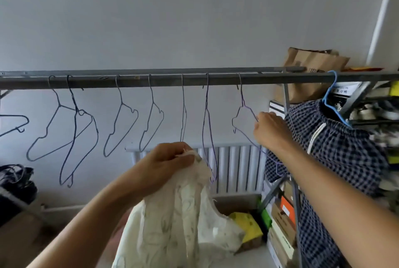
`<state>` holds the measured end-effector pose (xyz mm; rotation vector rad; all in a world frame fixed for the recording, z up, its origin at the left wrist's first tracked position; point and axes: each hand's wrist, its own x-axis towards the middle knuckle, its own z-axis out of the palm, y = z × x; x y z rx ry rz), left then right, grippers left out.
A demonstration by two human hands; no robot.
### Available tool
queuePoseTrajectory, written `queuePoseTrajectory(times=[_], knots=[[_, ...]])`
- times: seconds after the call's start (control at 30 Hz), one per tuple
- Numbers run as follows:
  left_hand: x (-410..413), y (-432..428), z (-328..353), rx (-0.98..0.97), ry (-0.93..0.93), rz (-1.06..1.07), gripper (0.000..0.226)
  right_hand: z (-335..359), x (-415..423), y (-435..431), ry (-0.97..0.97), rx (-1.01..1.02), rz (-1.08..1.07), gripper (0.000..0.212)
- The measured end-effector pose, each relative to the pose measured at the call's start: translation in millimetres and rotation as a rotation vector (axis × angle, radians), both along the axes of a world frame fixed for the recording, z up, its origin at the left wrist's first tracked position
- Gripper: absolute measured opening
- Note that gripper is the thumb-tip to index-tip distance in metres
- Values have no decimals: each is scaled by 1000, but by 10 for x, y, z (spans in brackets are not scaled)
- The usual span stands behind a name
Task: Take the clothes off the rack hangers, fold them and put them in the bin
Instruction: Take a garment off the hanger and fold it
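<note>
A grey metal rack rail (151, 81) runs across the view with several bare wire hangers on it. My left hand (170, 159) grips the top of a cream patterned garment (172, 213), which hangs down off any hanger. My right hand (269, 129) pinches the arm of a purple wire hanger (241, 114) that still hooks on the rail. A navy checked garment (332, 149) hangs on a blue hanger (330, 95) at the right end. No bin is in view that I can tell.
A white radiator (235, 166) stands on the wall behind. Shelving with shoe boxes (282, 220) and a brown paper bag (313, 67) fills the right side. A yellow bag (248, 224) lies on the floor. Dark items (17, 179) sit at the left.
</note>
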<state>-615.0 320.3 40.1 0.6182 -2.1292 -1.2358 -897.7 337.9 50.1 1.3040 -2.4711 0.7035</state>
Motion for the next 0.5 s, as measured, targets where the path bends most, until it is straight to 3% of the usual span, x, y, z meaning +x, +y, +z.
queuePoseTrajectory(times=[0.07, 0.13, 0.17, 0.27, 0.3, 0.37, 0.5], knots=[[115, 11, 19, -18, -3, -44, 25, -123, 185, 176, 126, -224, 130, 29], [224, 20, 36, -32, 8, -74, 22, -213, 536, 415, 6, -481, 432, 25], [283, 21, 43, -35, 15, -78, 22, -239, 759, 549, -115, -489, 592, 23], [466, 12, 53, -61, 40, -90, 17, -370, 1312, 796, -424, -136, 884, 28], [539, 17, 54, -62, 46, -97, 17, -436, 1457, 805, -444, -43, 915, 27], [673, 14, 56, -46, 67, -97, 16, -555, 1680, 746, -464, -44, 878, 4], [986, 20, 69, -107, 47, -91, 13, -566, 2020, 622, -516, -333, 763, 35]])
